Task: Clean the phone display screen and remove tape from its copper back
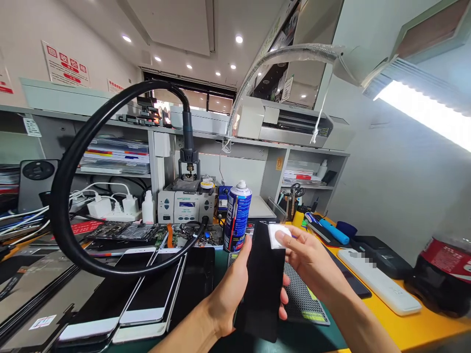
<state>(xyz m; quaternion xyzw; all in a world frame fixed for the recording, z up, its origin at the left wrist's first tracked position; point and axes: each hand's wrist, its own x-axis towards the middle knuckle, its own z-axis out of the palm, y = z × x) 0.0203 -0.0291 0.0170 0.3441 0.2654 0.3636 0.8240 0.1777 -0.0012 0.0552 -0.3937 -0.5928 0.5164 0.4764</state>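
My left hand point(228, 294) is closed around a black smartphone point(259, 289), thumb along its left edge and fingertips showing at its right edge. The phone is held upright, its dark glossy face toward me. At its top right corner, my right hand point(311, 257) pinches a folded white wipe point(275, 237) that lies against the glass. Just behind the left thumb stands a blue spray can point(238, 215) with a white top. Under the hands lies a grey patterned mat point(305, 289), partly hidden by the phone.
Several phones and screens, among them a white-framed phone point(152, 289), lie at left. A thick black hose point(61, 211) loops above them from a grey hot-air station point(186, 206). On the right are a white power bank point(379, 282) and a cola bottle point(443, 274). A lamp point(423, 103) hangs overhead.
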